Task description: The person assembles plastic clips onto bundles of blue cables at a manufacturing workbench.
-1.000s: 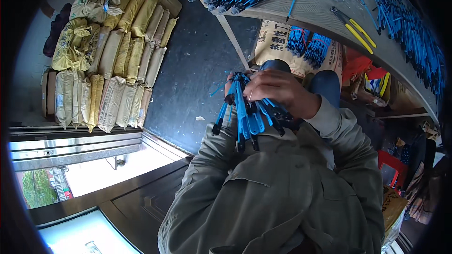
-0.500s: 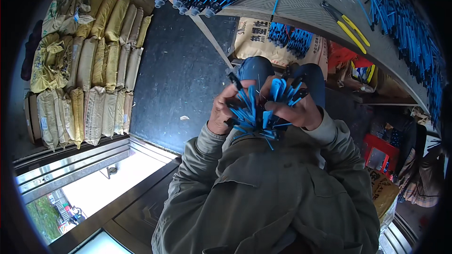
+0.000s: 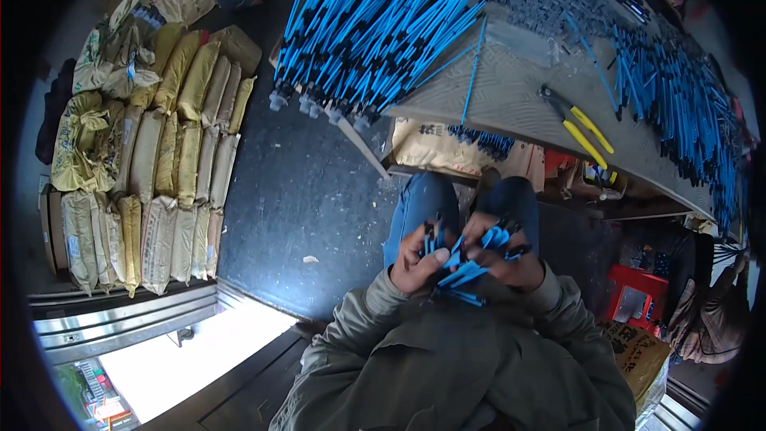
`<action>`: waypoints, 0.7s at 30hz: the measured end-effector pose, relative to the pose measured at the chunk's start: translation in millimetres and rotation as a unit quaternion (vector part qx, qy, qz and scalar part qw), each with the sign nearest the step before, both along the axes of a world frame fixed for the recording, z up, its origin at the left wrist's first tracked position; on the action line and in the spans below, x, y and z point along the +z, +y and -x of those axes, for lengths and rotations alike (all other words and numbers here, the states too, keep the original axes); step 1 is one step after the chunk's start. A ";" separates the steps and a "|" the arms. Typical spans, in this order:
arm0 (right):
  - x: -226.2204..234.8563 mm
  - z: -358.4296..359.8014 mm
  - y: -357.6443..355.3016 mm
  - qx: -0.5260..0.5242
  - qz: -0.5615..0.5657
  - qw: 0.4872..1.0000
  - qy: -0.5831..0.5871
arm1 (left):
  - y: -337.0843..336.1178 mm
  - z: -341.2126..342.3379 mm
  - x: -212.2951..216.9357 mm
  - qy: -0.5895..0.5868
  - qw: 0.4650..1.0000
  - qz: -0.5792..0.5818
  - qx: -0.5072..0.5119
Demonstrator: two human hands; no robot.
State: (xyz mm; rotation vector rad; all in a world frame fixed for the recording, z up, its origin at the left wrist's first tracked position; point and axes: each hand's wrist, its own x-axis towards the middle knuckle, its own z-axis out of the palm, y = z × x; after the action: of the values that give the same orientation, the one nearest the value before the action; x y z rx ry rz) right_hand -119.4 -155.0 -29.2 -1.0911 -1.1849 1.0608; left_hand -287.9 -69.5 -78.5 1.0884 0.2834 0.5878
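Observation:
Above my lap, my left hand [image 3: 411, 262] is curled round a few thin blue tubes with black ends. Close beside it, my right hand [image 3: 511, 263] grips more of the same tubes. The bundle of blue tubes [image 3: 465, 273] fans out between both hands, some ends pointing down toward my jacket. Blur and the fingers hide how the tubes are joined, if at all. Ahead on the grey table [image 3: 511, 72] lies a big heap of matching blue tubes [image 3: 375, 24] with black fittings. Another long heap [image 3: 678, 104] covers the right side of the table.
Yellow-handled pliers [image 3: 589, 137] lie near the table's front edge. Below the table sits a tan sack [image 3: 439, 144] with more blue tubes on it. Stacked sacks [image 3: 167, 160] fill the left side. A red stool [image 3: 638, 291] stands at the right, near a cardboard box [image 3: 638, 355].
The view has tilted up, so more of the table shows. My hands sit lower in the picture, and the tubes between them have turned and are less spread out.

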 end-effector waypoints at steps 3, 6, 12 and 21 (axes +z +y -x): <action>-11.9 8.5 -5.5 0.018 -0.016 1.000 -0.002 | -5.2 5.4 -21.2 0.026 0.997 -0.076 0.022; -8.7 12.5 -9.7 0.016 0.015 1.000 0.014 | -8.5 9.9 -17.5 -0.004 0.998 -0.032 -0.049; -3.9 3.6 -13.4 0.013 0.023 0.999 0.022 | 0.8 -5.0 0.5 0.048 0.995 -0.043 -0.071; -6.8 4.2 -22.1 0.015 0.036 0.998 0.056 | 5.7 -6.8 1.6 0.078 0.989 -0.036 -0.123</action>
State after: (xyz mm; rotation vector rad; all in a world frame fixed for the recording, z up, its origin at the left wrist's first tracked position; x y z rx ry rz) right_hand -123.7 -177.1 -35.9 -1.0578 -1.0850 1.1799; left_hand -281.2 -63.8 -77.0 1.2208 0.2591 0.2952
